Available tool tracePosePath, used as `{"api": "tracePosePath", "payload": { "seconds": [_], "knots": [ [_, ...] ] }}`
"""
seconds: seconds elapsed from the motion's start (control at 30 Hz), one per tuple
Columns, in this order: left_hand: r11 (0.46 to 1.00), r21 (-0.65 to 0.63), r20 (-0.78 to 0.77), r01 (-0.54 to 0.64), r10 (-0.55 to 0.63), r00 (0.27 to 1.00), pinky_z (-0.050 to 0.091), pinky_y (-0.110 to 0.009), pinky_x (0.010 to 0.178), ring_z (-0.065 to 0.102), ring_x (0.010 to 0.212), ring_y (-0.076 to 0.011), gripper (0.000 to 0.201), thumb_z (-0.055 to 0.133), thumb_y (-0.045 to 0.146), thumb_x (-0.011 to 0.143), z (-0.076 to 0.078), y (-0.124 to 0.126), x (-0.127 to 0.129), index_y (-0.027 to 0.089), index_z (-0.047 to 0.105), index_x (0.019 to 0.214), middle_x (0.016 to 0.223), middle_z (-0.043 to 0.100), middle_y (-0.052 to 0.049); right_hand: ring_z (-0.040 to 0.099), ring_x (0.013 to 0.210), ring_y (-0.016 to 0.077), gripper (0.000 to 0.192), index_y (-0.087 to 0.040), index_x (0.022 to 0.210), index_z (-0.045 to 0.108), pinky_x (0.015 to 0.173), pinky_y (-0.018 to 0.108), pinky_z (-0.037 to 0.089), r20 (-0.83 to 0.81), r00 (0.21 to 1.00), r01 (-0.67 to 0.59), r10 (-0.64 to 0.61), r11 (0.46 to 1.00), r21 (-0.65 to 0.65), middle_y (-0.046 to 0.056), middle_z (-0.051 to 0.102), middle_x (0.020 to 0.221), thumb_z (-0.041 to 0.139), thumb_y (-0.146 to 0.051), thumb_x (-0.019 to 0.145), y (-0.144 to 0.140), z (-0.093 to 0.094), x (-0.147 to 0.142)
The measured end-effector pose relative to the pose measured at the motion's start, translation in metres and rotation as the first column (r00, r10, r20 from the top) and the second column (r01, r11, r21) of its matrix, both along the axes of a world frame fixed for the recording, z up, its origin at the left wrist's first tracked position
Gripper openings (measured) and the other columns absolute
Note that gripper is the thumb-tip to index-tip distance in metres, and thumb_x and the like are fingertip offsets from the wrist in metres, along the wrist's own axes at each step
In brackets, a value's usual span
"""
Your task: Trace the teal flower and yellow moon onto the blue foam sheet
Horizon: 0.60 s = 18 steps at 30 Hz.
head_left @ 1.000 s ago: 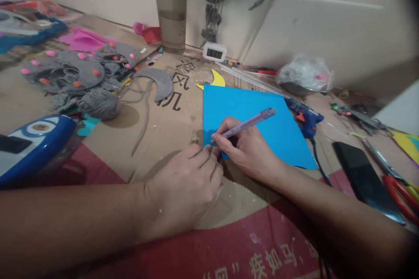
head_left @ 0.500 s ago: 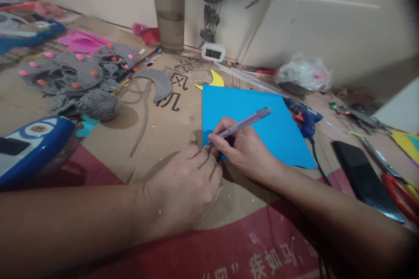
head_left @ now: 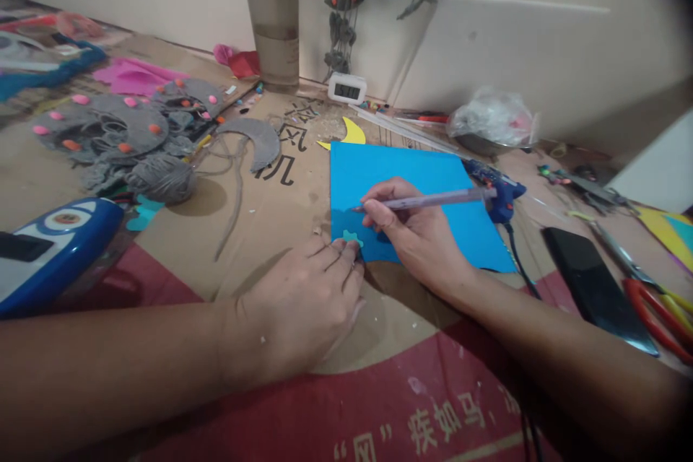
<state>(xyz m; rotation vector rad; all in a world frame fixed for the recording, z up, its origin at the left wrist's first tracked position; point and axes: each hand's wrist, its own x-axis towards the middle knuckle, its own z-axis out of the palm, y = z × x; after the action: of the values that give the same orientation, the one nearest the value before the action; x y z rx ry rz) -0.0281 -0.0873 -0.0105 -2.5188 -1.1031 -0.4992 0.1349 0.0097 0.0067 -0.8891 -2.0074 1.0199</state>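
A blue sheet (head_left: pixel 398 166) lies flat on the cardboard. At its lower left corner is a small teal cutout (head_left: pixel 352 237) with a wavy edge. My left hand (head_left: pixel 311 296) presses the cutout down under its fingertips, fingers close together, hiding part of it. My right hand (head_left: pixel 419 231) is closed around a pale purple pen (head_left: pixel 433 199). The pen slants, its tip over the blue sheet above the cutout; whether it touches I cannot tell. A yellow crescent (head_left: pixel 354 131) pokes out behind the sheet's top edge.
To the left are a grey felt crescent (head_left: pixel 260 143), a yarn ball (head_left: pixel 162 179) and a blue-white device (head_left: pixel 59 249). A glue gun (head_left: pixel 501 195), a phone (head_left: pixel 593 281) and scissors (head_left: pixel 650 303) lie right. A bottle (head_left: pixel 276 29) and small clock (head_left: pixel 346 89) stand behind.
My right hand has lifted away from the left fingers, up and right, tilting the pen flatter. The teal cutout now shows. My left hand stays at the sheet's corner.
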Motion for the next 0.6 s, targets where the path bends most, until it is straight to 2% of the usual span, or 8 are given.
{"api": "tracePosePath", "payload": {
  "seconds": [0.1, 0.2, 0.37, 0.6],
  "knots": [
    [0.999, -0.047, 0.041, 0.009, -0.008, 0.999, 0.052, -0.041, 0.085, 0.069, 0.098, -0.0284, 0.035, 0.043, 0.025, 0.096, 0.005, 0.003, -0.001, 0.005, 0.070, 0.103, 0.109, 0.072, -0.019, 0.063, 0.089, 0.0157, 0.018, -0.023, 0.098, 0.064, 0.079, 0.030, 0.048, 0.057, 0.998, -0.010, 0.004, 0.994, 0.105, 0.003, 0.068, 0.098, 0.055, -0.038, 0.095, 0.000, 0.000, 0.008],
    [0.991, -0.136, 0.059, 0.021, -0.013, 0.998, 0.053, -0.039, 0.079, 0.069, 0.089, -0.0259, 0.030, 0.042, 0.024, 0.095, 0.012, 0.006, -0.002, 0.008, 0.067, 0.096, 0.096, 0.073, -0.015, 0.062, 0.092, 0.0174, 0.013, -0.024, 0.098, 0.065, 0.083, 0.032, 0.047, 0.149, 0.989, -0.024, -0.002, 0.985, 0.171, 0.002, 0.068, 0.098, 0.059, -0.035, 0.093, 0.000, -0.006, 0.015],
    [0.980, -0.200, 0.054, 0.004, 0.007, 0.999, 0.052, -0.037, 0.070, 0.065, 0.073, -0.0230, 0.018, 0.046, 0.020, 0.091, 0.020, 0.008, -0.002, 0.011, 0.062, 0.091, 0.081, 0.068, -0.009, 0.059, 0.091, 0.0179, 0.021, -0.024, 0.105, 0.060, 0.080, 0.032, 0.046, 0.220, 0.974, -0.101, 0.056, 0.975, 0.200, 0.002, 0.064, 0.100, 0.067, -0.032, 0.087, 0.002, -0.016, 0.021],
    [0.950, -0.313, -0.001, -0.024, 0.025, 1.000, 0.049, -0.035, 0.068, 0.066, 0.076, -0.0232, 0.019, 0.046, 0.020, 0.093, 0.024, 0.010, -0.007, 0.014, 0.064, 0.091, 0.082, 0.069, -0.007, 0.056, 0.093, 0.0179, 0.022, -0.021, 0.106, 0.055, 0.082, 0.032, 0.045, 0.208, 0.966, -0.184, 0.154, 0.973, 0.136, 0.004, 0.060, 0.100, 0.062, -0.033, 0.089, 0.004, -0.014, 0.024]
  ]
}}
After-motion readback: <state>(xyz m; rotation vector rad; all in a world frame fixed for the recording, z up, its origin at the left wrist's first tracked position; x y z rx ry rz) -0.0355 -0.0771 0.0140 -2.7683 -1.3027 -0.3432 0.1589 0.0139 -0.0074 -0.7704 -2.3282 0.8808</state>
